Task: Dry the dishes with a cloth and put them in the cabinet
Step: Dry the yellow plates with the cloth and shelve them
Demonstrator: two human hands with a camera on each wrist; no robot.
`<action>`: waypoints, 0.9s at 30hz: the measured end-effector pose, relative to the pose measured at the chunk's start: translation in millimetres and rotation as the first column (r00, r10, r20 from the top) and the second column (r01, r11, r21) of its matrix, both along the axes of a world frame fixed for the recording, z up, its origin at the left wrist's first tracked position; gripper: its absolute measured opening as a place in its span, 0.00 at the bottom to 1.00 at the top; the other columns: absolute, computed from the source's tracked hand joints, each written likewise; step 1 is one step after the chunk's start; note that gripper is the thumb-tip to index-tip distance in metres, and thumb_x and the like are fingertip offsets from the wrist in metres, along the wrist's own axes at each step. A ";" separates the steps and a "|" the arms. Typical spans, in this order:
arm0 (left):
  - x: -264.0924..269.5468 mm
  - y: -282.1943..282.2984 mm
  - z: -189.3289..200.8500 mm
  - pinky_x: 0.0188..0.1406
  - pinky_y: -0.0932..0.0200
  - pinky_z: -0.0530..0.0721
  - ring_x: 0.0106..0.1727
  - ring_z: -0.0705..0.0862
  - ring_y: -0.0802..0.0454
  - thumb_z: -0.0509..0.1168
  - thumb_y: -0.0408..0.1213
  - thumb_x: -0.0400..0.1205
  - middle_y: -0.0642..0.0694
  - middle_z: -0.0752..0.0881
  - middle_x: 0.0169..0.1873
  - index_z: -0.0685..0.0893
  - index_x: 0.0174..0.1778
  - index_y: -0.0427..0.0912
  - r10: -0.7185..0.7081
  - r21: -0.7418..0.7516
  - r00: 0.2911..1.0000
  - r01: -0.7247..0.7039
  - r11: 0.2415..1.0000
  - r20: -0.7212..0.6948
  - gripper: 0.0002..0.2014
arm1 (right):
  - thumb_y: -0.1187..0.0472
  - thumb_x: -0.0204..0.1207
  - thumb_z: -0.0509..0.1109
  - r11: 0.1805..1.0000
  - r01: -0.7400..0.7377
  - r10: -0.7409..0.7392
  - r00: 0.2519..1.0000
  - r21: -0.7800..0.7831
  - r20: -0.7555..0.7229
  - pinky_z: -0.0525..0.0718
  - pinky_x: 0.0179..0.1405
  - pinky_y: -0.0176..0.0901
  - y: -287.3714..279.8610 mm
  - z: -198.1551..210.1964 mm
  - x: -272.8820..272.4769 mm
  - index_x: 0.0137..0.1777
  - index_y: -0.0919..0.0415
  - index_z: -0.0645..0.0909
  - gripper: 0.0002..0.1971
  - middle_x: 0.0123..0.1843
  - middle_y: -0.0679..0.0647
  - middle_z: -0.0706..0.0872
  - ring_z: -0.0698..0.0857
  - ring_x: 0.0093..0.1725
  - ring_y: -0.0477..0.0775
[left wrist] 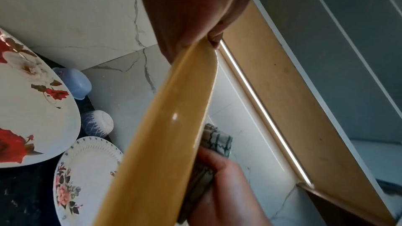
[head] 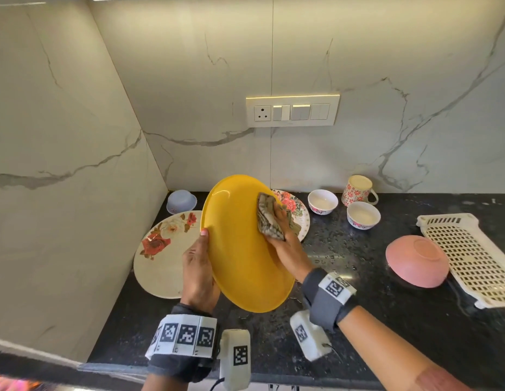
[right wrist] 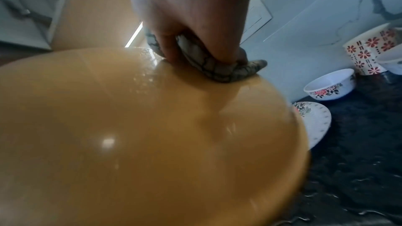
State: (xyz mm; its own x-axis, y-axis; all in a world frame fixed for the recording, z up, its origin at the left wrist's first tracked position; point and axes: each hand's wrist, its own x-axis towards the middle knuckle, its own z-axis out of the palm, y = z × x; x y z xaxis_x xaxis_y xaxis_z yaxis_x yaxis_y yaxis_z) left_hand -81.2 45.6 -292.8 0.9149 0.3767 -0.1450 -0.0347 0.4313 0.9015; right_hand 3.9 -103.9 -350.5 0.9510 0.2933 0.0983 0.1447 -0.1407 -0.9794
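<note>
A yellow plate is held tilted on edge above the black counter. My left hand grips its left rim, thumb on the front face. My right hand holds a patterned grey cloth and presses it on the plate's upper right face. In the right wrist view the cloth sits bunched under the fingers on the wet yellow plate, with droplets near it. The left wrist view shows the yellow plate edge-on, with the cloth behind it.
On the counter lie a large rose plate, a floral plate, an upturned blue bowl, two white bowls, a flowered mug, an upturned pink bowl and a white drain tray. Marble walls close the left and back.
</note>
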 end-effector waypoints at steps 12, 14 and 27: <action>-1.0 7.1 -16.5 0.54 0.44 0.81 0.57 0.83 0.48 0.53 0.44 0.86 0.52 0.85 0.55 0.79 0.57 0.53 0.074 0.107 0.993 -0.064 0.992 -0.089 0.10 | 0.80 0.75 0.57 0.842 0.419 -0.416 0.905 -0.339 0.086 0.76 0.63 0.40 -77.2 -73.1 4.3 0.74 0.59 0.71 0.29 0.65 0.57 0.77 0.76 0.64 0.56; 0.3 8.9 -15.2 0.55 0.45 0.80 0.56 0.82 0.49 0.53 0.44 0.86 0.51 0.83 0.57 0.77 0.60 0.53 0.100 0.091 0.991 -0.092 0.992 -0.094 0.10 | 0.73 0.77 0.58 0.696 0.137 -0.192 0.981 -0.705 0.001 0.74 0.66 0.59 -92.7 -113.7 -6.6 0.77 0.43 0.63 0.33 0.73 0.57 0.73 0.73 0.69 0.59; 21.4 37.6 36.9 0.44 0.55 0.83 0.53 0.86 0.47 0.56 0.47 0.85 0.39 0.79 0.65 0.76 0.67 0.41 0.187 -0.126 0.933 -0.235 0.964 -0.306 0.18 | 0.72 0.72 0.70 0.953 0.143 -0.017 0.905 -0.266 0.426 0.80 0.66 0.54 -59.5 -18.2 9.9 0.68 0.60 0.76 0.23 0.65 0.59 0.81 0.78 0.64 0.50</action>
